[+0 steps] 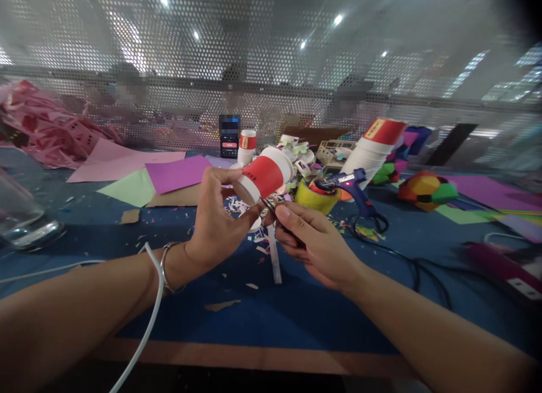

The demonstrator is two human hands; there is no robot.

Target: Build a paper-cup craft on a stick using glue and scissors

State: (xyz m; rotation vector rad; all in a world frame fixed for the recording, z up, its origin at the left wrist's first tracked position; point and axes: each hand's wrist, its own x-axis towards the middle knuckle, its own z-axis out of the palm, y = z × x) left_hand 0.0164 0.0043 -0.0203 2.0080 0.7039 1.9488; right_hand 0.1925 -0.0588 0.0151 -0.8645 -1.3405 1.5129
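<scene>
Red-and-white paper cup (pixel 266 174) held above table (pixel 305 317), tilted, base toward lower left. Left hand (pixel 217 219) pinching cup, fingers at base end, thumb underneath. Right hand (pixel 311 241) closed round slim dark tool (pixel 268 205), tip at cup's lower edge; contact unclear. Yellow roll (pixel 315 200) and glue gun (pixel 350 181) bound room on right. Nearer, blue surface runs past white strip (pixel 275 263), brown scrap (pixel 222 306) to front edge (pixel 254 350).

Blue table (pixel 322 325), green sheet (pixel 128 187), cardboard scrap (pixel 130 216)

Smooth paper cup (pixel 267 174), glossy metal bangle (pixel 164 270), matt table covering (pixel 313 319), seemingly cloth
</scene>
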